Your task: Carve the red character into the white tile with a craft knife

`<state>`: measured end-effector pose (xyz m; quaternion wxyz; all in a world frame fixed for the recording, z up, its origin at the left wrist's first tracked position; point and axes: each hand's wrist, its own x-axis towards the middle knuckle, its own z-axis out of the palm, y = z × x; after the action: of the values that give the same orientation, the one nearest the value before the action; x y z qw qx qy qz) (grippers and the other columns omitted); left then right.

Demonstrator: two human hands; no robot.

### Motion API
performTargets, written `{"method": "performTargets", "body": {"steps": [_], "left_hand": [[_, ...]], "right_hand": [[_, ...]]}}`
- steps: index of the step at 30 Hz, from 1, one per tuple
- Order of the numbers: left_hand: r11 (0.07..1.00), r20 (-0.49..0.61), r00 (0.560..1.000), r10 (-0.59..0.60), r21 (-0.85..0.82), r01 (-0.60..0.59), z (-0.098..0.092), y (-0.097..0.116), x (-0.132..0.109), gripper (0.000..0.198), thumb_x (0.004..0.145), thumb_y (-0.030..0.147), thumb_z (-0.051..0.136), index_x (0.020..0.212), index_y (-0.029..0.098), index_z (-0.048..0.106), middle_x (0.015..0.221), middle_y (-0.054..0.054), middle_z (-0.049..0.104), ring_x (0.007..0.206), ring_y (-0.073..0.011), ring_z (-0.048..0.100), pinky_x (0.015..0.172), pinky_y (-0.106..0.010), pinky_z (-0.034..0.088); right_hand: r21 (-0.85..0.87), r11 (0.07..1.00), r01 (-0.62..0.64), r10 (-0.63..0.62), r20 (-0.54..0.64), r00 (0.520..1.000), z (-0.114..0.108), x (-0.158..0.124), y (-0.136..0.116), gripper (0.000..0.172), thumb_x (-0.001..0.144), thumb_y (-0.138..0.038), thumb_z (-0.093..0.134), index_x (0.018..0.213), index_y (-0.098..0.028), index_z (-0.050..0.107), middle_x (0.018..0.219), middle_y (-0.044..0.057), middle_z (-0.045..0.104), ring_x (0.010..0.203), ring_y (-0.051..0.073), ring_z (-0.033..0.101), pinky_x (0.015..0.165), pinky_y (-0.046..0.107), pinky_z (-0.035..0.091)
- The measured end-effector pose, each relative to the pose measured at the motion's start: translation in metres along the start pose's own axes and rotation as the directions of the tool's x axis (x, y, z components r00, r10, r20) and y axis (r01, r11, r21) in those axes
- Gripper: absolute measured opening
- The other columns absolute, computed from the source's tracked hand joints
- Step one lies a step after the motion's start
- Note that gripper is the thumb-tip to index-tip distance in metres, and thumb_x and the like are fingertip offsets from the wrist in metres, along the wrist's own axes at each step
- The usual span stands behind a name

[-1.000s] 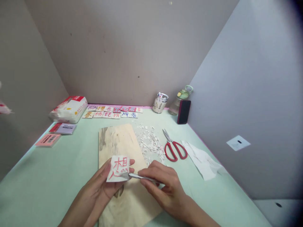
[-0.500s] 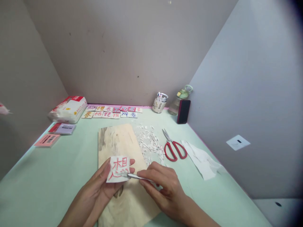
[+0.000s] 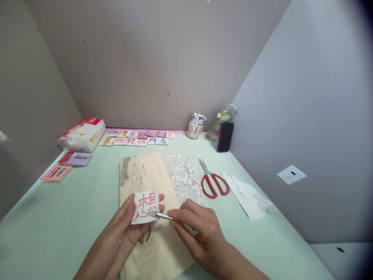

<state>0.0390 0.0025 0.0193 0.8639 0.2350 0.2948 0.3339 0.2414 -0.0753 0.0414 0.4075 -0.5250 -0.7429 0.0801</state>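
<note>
My left hand (image 3: 128, 221) is closed round a white paper square (image 3: 140, 197) bearing a red Chinese character, its thumb on the left edge and fingertips showing at the right. Between thumb and fingers, my right hand (image 3: 201, 229) grips a slim metal craft knife (image 3: 163, 216). The knife's tip rests against the lower part of the character. Both hands are above a pale wooden board (image 3: 145, 165) with dark grain marks. Small white paper scraps (image 3: 185, 175) lie scattered to the board's right.
Red-handled scissors (image 3: 212, 182) and a crumpled tissue (image 3: 247, 200) lie on the right. At the back stand a can (image 3: 196, 127), a bottle (image 3: 214, 130) and a phone (image 3: 225, 137). Several character cards (image 3: 134, 141) form rows beside a tissue pack (image 3: 84, 135); paper packets (image 3: 56, 173) lie left.
The knife's tip has shifted slightly left on the paper square. The whole view has moved a little; both hands keep their hold.
</note>
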Motion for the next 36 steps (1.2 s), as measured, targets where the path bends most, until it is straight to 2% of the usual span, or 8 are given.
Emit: {"method": "performTargets", "body": {"steps": [3, 15, 21, 27, 31, 36], "left_hand": [[1.000, 0.015, 1.000, 0.011, -0.004, -0.011, 0.002, 0.000, 0.001, 0.050, 0.099, 0.048, 0.066, 0.143, 0.024, 0.062, 0.149, -0.009, 0.064, 0.141, -0.0326, 0.055, 0.105, -0.036, 0.055], [0.998, -0.039, 0.998, 0.047, 0.030, -0.046, 0.002, 0.002, -0.001, 0.052, 0.098, 0.045, 0.070, 0.144, 0.026, 0.059, 0.147, -0.011, 0.065, 0.138, -0.0319, 0.059, 0.093, -0.030, 0.061], [0.998, -0.062, 0.996, 0.058, 0.023, -0.057, 0.002, 0.000, -0.001, 0.054, 0.095, 0.047, 0.073, 0.143, 0.027, 0.060, 0.147, -0.009, 0.066, 0.140, -0.0310, 0.057, 0.095, -0.028, 0.061], [0.996, -0.098, 0.991, 0.090, 0.019, -0.088, 0.004, -0.003, -0.001, 0.060, 0.090, 0.048, 0.079, 0.143, 0.030, 0.059, 0.146, -0.007, 0.067, 0.141, -0.0291, 0.057, 0.107, -0.027, 0.057], [0.996, -0.129, 0.987, 0.094, 0.008, -0.094, 0.006, -0.004, -0.001, 0.061, 0.089, 0.048, 0.080, 0.142, 0.029, 0.058, 0.146, -0.008, 0.067, 0.138, -0.0286, 0.060, 0.105, -0.026, 0.058], [0.994, -0.109, 0.988, 0.106, 0.013, -0.105, 0.009, -0.005, 0.001, 0.053, 0.088, 0.050, 0.080, 0.134, 0.027, 0.064, 0.144, -0.009, 0.068, 0.137, -0.0297, 0.061, 0.104, -0.026, 0.058]], "right_hand": [[-0.009, 1.000, 0.002, -0.002, -0.011, 1.000, 0.002, -0.001, -0.001, 0.020, 0.102, -0.014, 0.055, 0.111, -0.016, 0.073, 0.077, 0.003, 0.062, 0.063, 0.014, 0.058, 0.055, 0.026, 0.042], [0.024, 1.000, 0.007, -0.007, -0.035, 0.999, -0.001, 0.001, 0.001, 0.017, 0.101, -0.013, 0.057, 0.108, -0.016, 0.073, 0.074, 0.001, 0.059, 0.062, 0.014, 0.055, 0.054, 0.026, 0.037], [0.015, 1.000, -0.021, 0.022, -0.047, 0.999, 0.002, -0.001, -0.002, 0.018, 0.101, -0.011, 0.057, 0.108, -0.016, 0.072, 0.074, 0.001, 0.059, 0.063, 0.014, 0.055, 0.055, 0.026, 0.037], [0.008, 0.999, -0.046, 0.046, -0.087, 0.995, 0.005, -0.001, -0.003, 0.017, 0.100, -0.011, 0.057, 0.106, -0.015, 0.073, 0.074, 0.002, 0.059, 0.063, 0.014, 0.055, 0.055, 0.026, 0.038], [-0.007, 1.000, -0.029, 0.028, -0.118, 0.993, 0.007, -0.002, -0.003, 0.016, 0.100, -0.010, 0.057, 0.105, -0.014, 0.072, 0.074, 0.002, 0.060, 0.063, 0.014, 0.055, 0.054, 0.026, 0.038], [0.006, 1.000, -0.023, 0.023, -0.143, 0.990, 0.010, -0.004, -0.004, 0.016, 0.100, -0.009, 0.057, 0.106, -0.014, 0.071, 0.075, 0.002, 0.060, 0.064, 0.014, 0.056, 0.055, 0.026, 0.038]]}}
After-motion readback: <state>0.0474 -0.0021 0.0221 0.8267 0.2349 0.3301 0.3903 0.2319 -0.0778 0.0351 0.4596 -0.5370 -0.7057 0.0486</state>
